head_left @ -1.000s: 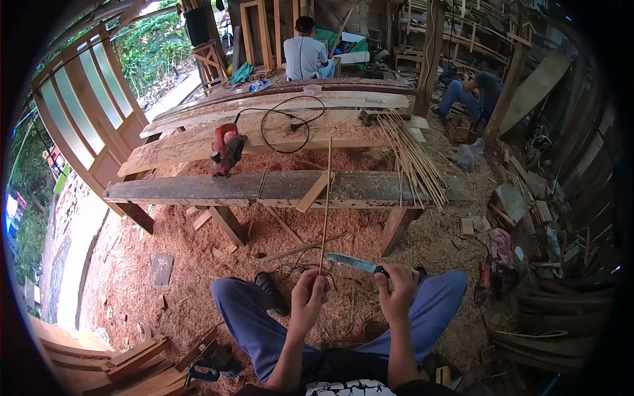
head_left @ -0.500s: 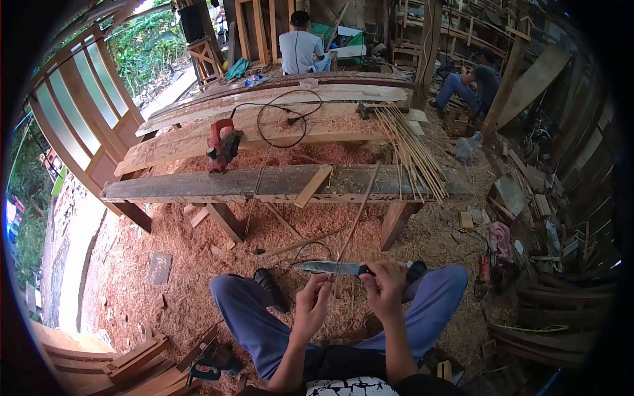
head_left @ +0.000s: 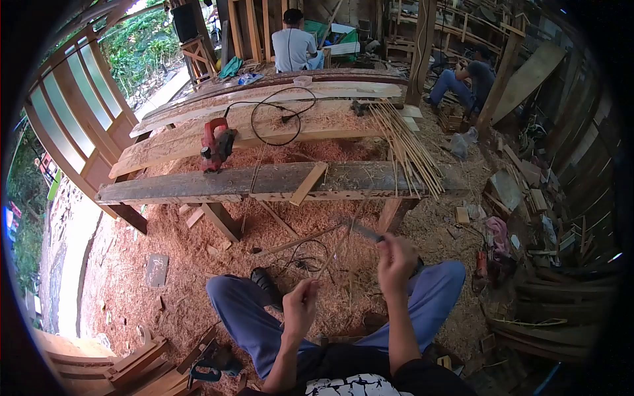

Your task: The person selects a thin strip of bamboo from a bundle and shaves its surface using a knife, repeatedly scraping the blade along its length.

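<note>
The person sits low with both knees spread. Judging by the tools, the work in hand is paring a thin stick with a blade, caught mid-stroke.

The right hand (head_left: 396, 261) is raised and closed around the handle of a knife (head_left: 360, 230). The blade points away and to the left of that hand and is smeared by motion. The left hand (head_left: 300, 307) sits lower and nearer the body, with its fingers drawn together on the near end of a bamboo stick (head_left: 338, 243). The stick rises from that hand as a faint slanted line, passes just left of the knife, and is too blurred to show where its far end lies.

Another pass would call for the blade to be laid back on the stick beyond the left hand's fingers, with the edge turned away from the body and the stick held steady.

There is open room between the knees and out over the floor of shavings (head_left: 185, 244). A black shoe (head_left: 267, 284) and a loop of cable (head_left: 307, 254) lie just beyond the left hand. Farther ahead, the near edge of the plank tabletop (head_left: 198, 188) limits the reach. It carries a red electric planer (head_left: 214, 144) and a bundle of bamboo sticks (head_left: 406, 148) that overhangs beyond the right hand. Two other people (head_left: 292, 47) work well apart at the back.
</note>
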Motion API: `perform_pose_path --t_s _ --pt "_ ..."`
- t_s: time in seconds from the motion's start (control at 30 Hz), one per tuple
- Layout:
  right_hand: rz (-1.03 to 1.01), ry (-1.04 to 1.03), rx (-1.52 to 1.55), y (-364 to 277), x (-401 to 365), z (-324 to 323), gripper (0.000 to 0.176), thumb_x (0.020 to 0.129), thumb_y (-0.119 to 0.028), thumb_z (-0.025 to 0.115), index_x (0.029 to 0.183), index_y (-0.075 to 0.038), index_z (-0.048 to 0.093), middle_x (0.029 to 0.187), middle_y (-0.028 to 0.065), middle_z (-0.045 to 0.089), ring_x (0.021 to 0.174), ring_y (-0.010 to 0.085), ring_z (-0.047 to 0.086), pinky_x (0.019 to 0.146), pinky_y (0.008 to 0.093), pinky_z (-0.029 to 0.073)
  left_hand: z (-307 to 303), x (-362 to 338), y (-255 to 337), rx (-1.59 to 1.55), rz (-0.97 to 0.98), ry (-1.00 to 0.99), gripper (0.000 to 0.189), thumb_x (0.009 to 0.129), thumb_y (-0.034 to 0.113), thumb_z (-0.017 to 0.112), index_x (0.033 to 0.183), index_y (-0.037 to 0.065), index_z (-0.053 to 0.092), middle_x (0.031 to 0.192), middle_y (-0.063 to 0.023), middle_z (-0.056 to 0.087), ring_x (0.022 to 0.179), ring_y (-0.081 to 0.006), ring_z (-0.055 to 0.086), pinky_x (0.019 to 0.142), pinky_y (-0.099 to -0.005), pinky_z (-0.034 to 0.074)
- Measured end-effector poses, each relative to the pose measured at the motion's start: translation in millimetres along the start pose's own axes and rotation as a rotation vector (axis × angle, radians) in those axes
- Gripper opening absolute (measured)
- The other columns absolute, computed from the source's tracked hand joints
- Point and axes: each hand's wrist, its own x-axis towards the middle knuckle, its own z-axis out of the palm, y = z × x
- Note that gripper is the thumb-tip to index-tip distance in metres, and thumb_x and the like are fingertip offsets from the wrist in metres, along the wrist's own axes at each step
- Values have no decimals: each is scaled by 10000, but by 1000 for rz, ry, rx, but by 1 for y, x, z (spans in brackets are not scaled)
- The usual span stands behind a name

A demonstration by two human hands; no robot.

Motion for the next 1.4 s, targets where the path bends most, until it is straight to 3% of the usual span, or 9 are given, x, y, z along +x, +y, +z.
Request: perform_pose_path --t_s 0.03,0.1,0.13,0.23,0.5,0.77,1.07,1.13,1.4 --pt "1 -2 1 11 3 -4 378 993 -391 546 959 -39 679 806 69 624 777 238 600 780 387 418 -5 -5 -5 -21 -45 36 157 984 123 594 1039 -17 641 637 -57 529 564 -86 440 526 -255 381" --pt "485 116 33 37 22 -15 418 1004 -435 518 958 -56 689 781 82 658 689 253 620 645 388 455 -16 -12 -19 -45 -78 76 154 991 123 582 1024 -15 641 640 -49 533 569 -81 442 530 -256 383" --pt "484 118 37 49 23 -16 418 1004 -435 518 958 -56 689 781 82 658 689 253 620 645 388 455 -23 -18 -29 -55 -156 38 157 1000 125 564 1021 -11 640 653 -37 541 582 -71 450 537 -250 384" --pt "469 63 46 59 15 -16 446 1017 -438 495 962 -40 690 797 95 673 677 255 633 584 369 467 -15 -20 -41 -185 -218 -28 178 1024 139 522 1021 -6 626 706 3 561 617 -42 459 545 -231 379" --pt "262 -278 207 2 -26 -7 441 993 -418 552 985 2 687 872 118 665 780 268 622 711 378 461 10 9 -28 -734 -325 -133 201 1028 83 455 1200 4 523 824 -2 565 636 -57 445 549 -218 374" --pt "88 -174 250 -10 -34 -8 370 953 -409 609 970 -55 712 839 73 672 766 257 600 793 399 402 17 12 -15 -628 -293 -96 196 1020 57 452 1189 2 534 832 -3 584 631 -34 429 535 -201 346" --pt "-31 -136 237 -21 10 -7 356 943 -395 620 964 -52 714 803 69 660 666 245 596 602 377 435 22 9 -13 -275 -104 -54 128 997 101 560 1084 17 601 687 1 523 615 -51 427 529 -232 355" --pt "-200 26 223 -16 22 1 333 938 -351 645 983 -28 713 730 68 607 595 238 539 546 376 409 19 8 -15 -191 -75 -39 118 991 109 579 1060 18 611 667 0 498 613 -55 416 526 -238 351" --pt "-70 12 36 24 39 18 367 926 -401 633 925 -48 738 683 51 594 599 239 559 553 390 404 12 11 -25 -122 -93 -23 111 985 106 585 1022 5 610 640 11 463 591 -50 384 514 -244 331"
